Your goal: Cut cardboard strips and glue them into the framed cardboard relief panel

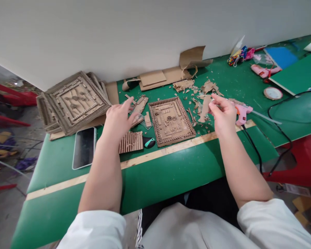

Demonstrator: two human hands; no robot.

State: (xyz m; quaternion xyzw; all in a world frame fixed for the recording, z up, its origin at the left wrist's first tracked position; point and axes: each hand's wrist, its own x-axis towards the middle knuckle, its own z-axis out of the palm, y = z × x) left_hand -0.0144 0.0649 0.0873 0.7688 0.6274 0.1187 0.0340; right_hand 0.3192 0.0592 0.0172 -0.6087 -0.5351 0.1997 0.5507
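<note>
My left hand (120,117) hovers with fingers spread over corrugated cardboard strips (141,103) and a small clear plastic piece (147,121). Below it lies a ribbed cardboard piece (131,142) beside a black and teal handle (149,142). Between my hands rests a shallow cardboard tray (172,121) with a ridged rim and small cardboard bits set inside. My right hand (224,113) is closed in a pinch; what its fingertips hold is too small to make out. A flat cardboard strip (204,110) appears right at those fingertips. Behind that hand sits a pink glue gun (243,113) with a glue stick.
Stacked cardboard frames (77,102) lean at the left, near a phone (84,148). Torn scraps (209,86) litter the table behind the tray. At right are a tape roll (273,93), another pink glue gun (265,70), green boards (300,74) and a black cord (277,126).
</note>
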